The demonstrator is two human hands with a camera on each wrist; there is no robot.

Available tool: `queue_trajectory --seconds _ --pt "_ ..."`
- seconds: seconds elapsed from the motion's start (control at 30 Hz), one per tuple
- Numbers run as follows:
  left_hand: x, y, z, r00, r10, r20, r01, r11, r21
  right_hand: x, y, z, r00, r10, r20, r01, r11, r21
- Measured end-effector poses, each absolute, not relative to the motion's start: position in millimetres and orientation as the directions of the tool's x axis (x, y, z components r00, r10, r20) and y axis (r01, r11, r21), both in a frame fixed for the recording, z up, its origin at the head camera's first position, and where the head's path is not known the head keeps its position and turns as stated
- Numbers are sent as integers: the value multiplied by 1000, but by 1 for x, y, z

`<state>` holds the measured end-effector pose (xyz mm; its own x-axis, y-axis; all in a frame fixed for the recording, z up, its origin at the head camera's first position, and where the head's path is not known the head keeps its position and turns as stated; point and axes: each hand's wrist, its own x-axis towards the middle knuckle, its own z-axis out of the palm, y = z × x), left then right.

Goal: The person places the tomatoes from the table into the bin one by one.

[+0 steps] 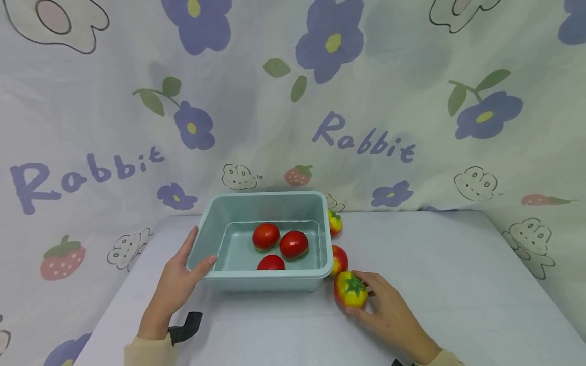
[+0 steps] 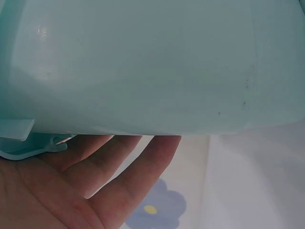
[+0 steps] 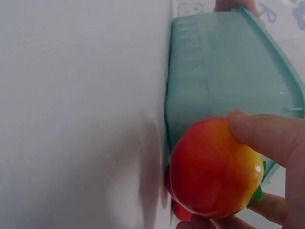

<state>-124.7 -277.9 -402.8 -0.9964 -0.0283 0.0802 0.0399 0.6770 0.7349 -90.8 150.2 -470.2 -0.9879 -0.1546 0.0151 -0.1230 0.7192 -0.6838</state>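
Observation:
A pale green plastic bin (image 1: 265, 280) stands on the table. My left hand (image 1: 176, 284) holds its left front corner, thumb over the rim and fingers along the outside; in the left wrist view the fingers (image 2: 136, 181) pass behind the bin wall. Off the bin's front right corner, my right hand (image 1: 386, 310) grips a red-yellow toy tomato (image 1: 350, 290) with a green leafy top, thumb on the near side. In the right wrist view this tomato (image 3: 214, 167) sits between thumb and fingers. Three red tomatoes (image 1: 294, 244) lie inside the bin.
Two more red-yellow tomatoes stand along the bin's right side: one (image 1: 339, 260) just behind the held one, another (image 1: 335, 222) farther back, both partly hidden by the bin. A white cloth printed with flowers and rabbits (image 1: 270, 117) hangs behind the white tabletop (image 1: 435, 259).

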Motion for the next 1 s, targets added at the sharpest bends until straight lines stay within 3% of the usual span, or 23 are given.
queue_trajectory --seconds 0.77,1.0 --pt "-124 -277 -404 -997 -29 74 35 676 736 -87 158 -456 -980 -179 90 -189 672 -716" --pt "-124 -278 -404 -997 -30 66 29 672 740 -88 162 -448 -963 -201 181 -269 645 -715"
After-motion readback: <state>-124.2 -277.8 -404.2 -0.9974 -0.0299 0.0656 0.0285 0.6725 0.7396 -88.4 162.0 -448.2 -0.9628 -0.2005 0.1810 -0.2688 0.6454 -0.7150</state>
